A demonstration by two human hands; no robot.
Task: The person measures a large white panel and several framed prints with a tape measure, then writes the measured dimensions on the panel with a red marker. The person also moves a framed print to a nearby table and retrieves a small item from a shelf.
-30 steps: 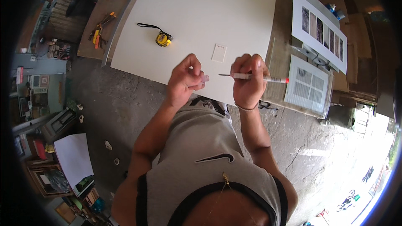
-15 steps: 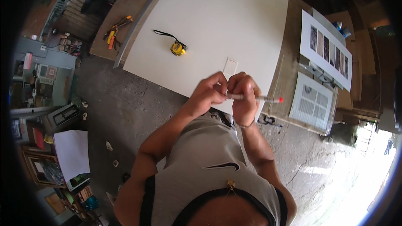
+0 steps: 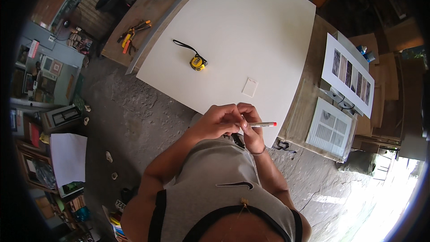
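And here your right hand [image 3: 254, 140] grips the red-ended pen [image 3: 263, 125] crosswise, seen against the near edge of the white board [image 3: 242, 27], while your left hand [image 3: 219, 121] bunches at its other end, its exact hold hidden. You seem to be working at that covered end, and the next move calls for a steady barrel and both hands in line

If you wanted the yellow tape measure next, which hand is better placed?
Probably the left hand: it is nearer the tape measure on the white board. The right hand is farther away and seems to hold the pen, though both hands meet there.
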